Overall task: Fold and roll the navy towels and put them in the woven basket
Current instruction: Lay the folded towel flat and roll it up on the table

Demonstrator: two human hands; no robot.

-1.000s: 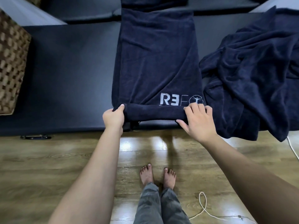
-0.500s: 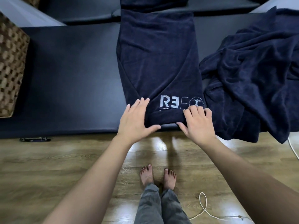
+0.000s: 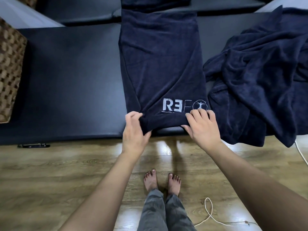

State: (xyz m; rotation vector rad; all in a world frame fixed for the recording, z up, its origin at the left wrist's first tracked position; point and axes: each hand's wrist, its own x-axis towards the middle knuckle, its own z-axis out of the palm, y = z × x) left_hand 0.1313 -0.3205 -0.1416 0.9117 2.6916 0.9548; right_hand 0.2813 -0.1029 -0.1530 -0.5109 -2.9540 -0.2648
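On dark bench [image 3: 70, 80]: two navy towels [image 3: 160, 60], one basket [image 3: 10, 70].

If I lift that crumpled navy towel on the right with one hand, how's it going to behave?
The crumpled towel will probably go floppy and sag, judging by its deep folds. Its corner overhangs the mat, so it might slide off.

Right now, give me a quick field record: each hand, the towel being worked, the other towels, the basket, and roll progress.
left hand: grips the left end of the rolled near edge
right hand: fingers curled over the right end of the roll, thumb under it
folded towel: long strip lying away from the person on the dark padded surface, white logo just beyond the roll
unfolded towels: crumpled heap to the right, partly hanging over the edge
woven basket: far left, contents not visible
roll progress: only just started at the near end
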